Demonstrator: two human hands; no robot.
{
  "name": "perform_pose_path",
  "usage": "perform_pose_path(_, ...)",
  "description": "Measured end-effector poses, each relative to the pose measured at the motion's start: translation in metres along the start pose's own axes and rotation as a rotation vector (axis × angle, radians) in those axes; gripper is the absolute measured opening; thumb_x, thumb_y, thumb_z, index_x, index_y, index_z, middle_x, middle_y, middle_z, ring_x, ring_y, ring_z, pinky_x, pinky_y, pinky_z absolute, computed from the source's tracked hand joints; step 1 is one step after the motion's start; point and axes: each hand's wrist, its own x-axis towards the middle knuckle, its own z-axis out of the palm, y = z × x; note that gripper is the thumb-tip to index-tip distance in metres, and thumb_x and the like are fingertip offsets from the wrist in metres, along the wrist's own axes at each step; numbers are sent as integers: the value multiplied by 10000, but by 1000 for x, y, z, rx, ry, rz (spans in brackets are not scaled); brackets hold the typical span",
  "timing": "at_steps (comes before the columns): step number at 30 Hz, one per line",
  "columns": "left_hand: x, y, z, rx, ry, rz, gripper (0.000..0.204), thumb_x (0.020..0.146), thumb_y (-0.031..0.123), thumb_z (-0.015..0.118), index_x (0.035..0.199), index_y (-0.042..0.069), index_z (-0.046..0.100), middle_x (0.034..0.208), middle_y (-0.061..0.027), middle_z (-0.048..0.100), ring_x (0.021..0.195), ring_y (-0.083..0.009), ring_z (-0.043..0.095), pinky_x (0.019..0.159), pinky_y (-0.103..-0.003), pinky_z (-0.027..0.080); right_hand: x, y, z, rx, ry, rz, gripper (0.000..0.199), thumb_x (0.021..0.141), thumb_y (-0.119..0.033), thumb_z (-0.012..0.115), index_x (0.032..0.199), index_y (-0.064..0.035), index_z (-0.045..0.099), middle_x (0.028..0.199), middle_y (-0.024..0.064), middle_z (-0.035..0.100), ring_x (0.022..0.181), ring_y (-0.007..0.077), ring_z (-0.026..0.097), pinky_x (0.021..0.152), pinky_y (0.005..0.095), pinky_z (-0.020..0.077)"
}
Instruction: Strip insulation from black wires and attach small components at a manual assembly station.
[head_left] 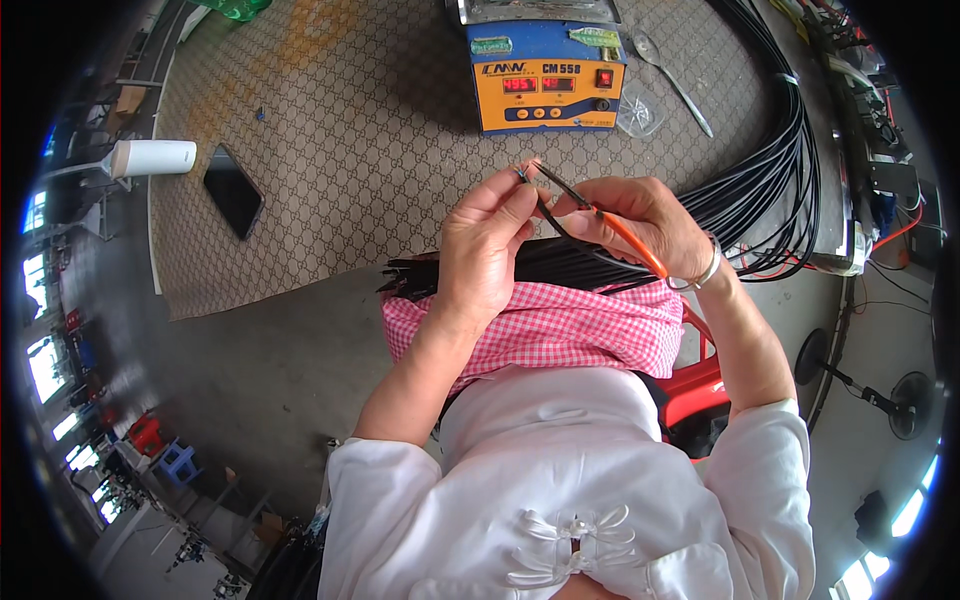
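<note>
My left hand (488, 235) is closed in a pinch on the end of a thin black cable (552, 222), with short fine strands at its tip. In my right hand (648, 220) is an orange-handled hand tool (632, 243) with slim dark jaws; whether it is scissors or pliers cannot be made out. The tips of the jaws reach the cable end at my left fingertips. Under both hands, a bundle of black cables (580, 265) lies across the pink checked cloth (540, 335) on my lap.
On the patterned table (370, 150) stands an orange and blue soldering unit (548, 88). Beside it are a clear dish (640, 112) and a spoon (680, 85). A big coil of black cable (790, 150) hangs over the right side. A phone (234, 192) and white cylinder (155, 158) are left.
</note>
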Motion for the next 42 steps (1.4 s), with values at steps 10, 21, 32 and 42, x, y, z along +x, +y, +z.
perform_pose_path(10, -1, 0, 3, 36, 22, -10, 225, 841, 98, 575, 1059, 46, 585, 841, 14, 606, 719, -18, 542, 588, -140, 409, 1, 6, -2, -8, -26, 19, 353, 813, -358, 603, 794, -5, 613, 512, -14, 441, 468, 51, 383, 421, 229, 315)
perform_pose_path(21, 0, -5, 2, 140, 32, 24, 239, 842, 104, 576, 1067, 24, 582, 842, -4, 614, 699, -18, 527, 580, -149, 411, 3, 10, 5, -172, 106, -140, 323, 789, -315, 638, 790, 6, 605, 520, 65, 452, 466, 107, 384, 444, 262, 347)
perform_pose_path(32, 0, -5, 5, 183, 48, 57, 230, 851, 89, 554, 1067, 13, 580, 817, 2, 594, 681, -28, 503, 599, -164, 415, 5, 15, 5, -251, 118, -186, 303, 780, -306, 647, 773, -7, 600, 515, 57, 449, 454, 108, 392, 440, 264, 353)
perform_pose_path(42, 1, -6, 3, 118, 3, 26, 245, 856, 115, 553, 1084, 29, 581, 832, 0, 598, 698, -23, 507, 616, -158, 413, -2, 7, -7, -72, -43, 4, 466, 743, -386, 668, 943, 27, 587, 627, -9, 455, 570, 54, 441, 481, 207, 351)
